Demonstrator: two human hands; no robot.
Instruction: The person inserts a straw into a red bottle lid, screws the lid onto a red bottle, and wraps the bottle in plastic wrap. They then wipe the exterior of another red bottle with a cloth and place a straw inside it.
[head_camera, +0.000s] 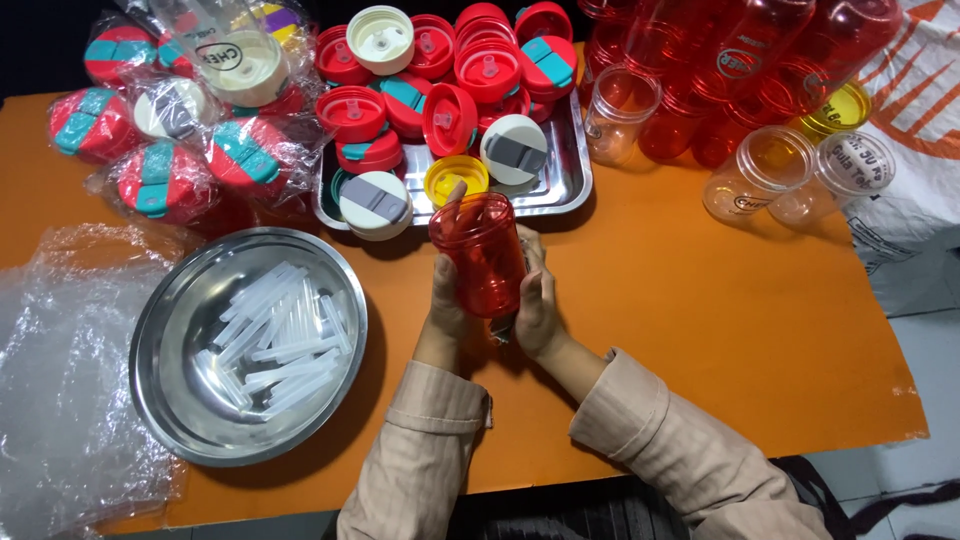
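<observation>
Hands meet around one red bottle (482, 255), held upright just above the orange table (700, 330), near the middle of the scene. The left hand (447, 300) is wrapped on the bottle's left side, fingers curled in a grasp, with one finger raised along the rim. The right hand (537, 298) is closed on the right side, fingers hidden behind the plastic. The mouth of the bottle is open; no lid is on it.

Just beyond it, a steel tray (565, 180) is heaped with red, white and yellow lids (452, 100). The pile stands above the tray's rim, so a knock from the bottle or a knuckle would likely send lids sliding onto the table. To the far right, red bottles (740, 60) and clear bottles (765, 165) lie on their sides, some near the table's edge; being round, they would probably roll off if jolted.

At near left, a steel bowl (160, 330) holds clear straws (280, 335). It overhangs loose plastic wrap (60, 360), and a tug on that wrap could perhaps shift it. Bagged lids (160, 170) are stacked at far left.

A slip is judged possible, since smooth plastic is gripped by the sides only.
</observation>
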